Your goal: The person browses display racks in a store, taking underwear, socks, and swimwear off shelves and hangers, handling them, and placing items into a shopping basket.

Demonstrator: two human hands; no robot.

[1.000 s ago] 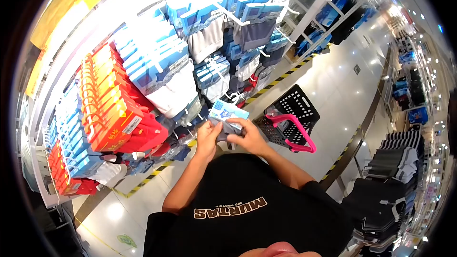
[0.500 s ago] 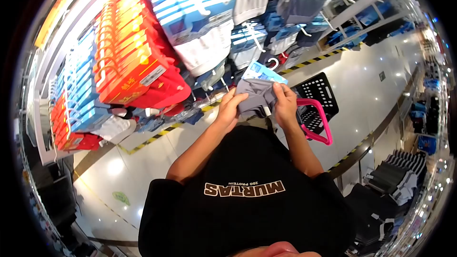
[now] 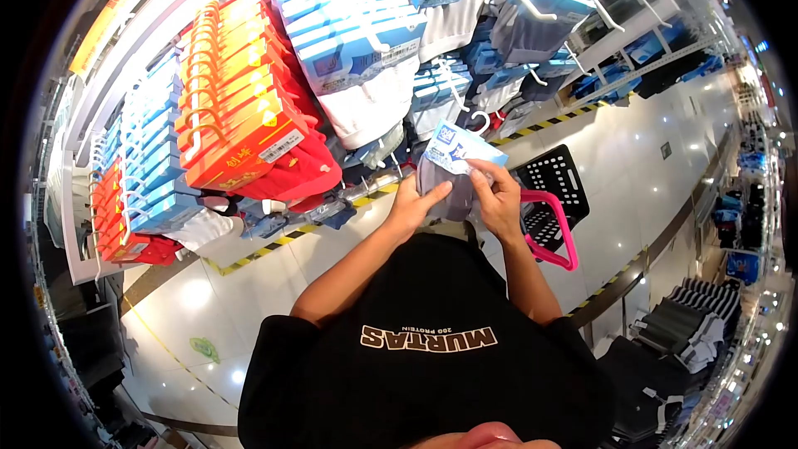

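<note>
A pack of grey socks [image 3: 449, 199] hangs from a blue printed card [image 3: 457, 150] with a white plastic hook on top, in front of my chest. My left hand [image 3: 414, 206] is closed on the left side of the socks, thumb lying across their front. My right hand [image 3: 499, 204] pinches the right side near the card's lower edge, its thumb and fingers partly hidden by the cloth. The card faces me, tilted.
Red packs [image 3: 241, 100] and blue-carded packs [image 3: 357, 50] hang on the rack ahead and left. A black basket [image 3: 561, 179] with a pink handle [image 3: 565, 237] stands right of my hands. Folded dark clothes [image 3: 644, 391] lie at the lower right.
The blue card has swung up to face me and the grey socks now hang down flatter below it. My right hand has shifted toward the card's lower edge.
</note>
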